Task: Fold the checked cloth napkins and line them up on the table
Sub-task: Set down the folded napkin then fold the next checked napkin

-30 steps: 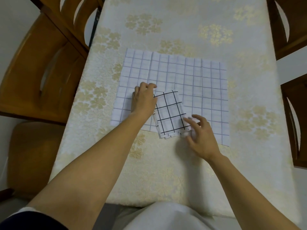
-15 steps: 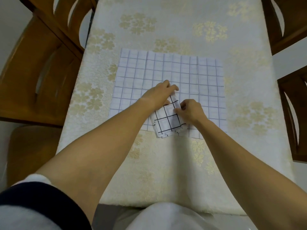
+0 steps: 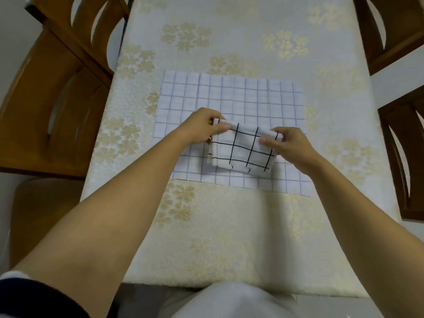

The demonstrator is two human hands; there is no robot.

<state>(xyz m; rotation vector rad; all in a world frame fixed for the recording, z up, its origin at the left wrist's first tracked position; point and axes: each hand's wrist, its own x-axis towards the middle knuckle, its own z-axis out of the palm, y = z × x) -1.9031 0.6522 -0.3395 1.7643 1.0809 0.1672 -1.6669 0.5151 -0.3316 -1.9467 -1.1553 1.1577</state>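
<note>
A small folded white napkin with bold black checks (image 3: 241, 152) is lifted at its far edge over a larger white napkin with thin blue checks (image 3: 229, 99), which lies spread flat on the table (image 3: 229, 237). My left hand (image 3: 202, 130) pinches the black-checked napkin's upper left corner. Its upper right corner is pinched by my right hand (image 3: 286, 143). The napkin's near edge hangs down onto the blue-checked one, and several layers show along that edge.
The table carries a cream cloth with gold flower patterns. Wooden chairs stand at the left (image 3: 57, 99) and at the right (image 3: 401, 157). My lap shows at the table's near edge.
Both hands moved onto the black-checked napkin's far corners and raised that edge, turning the napkin wider across. One second ago my hands lay apart on either side of it.
</note>
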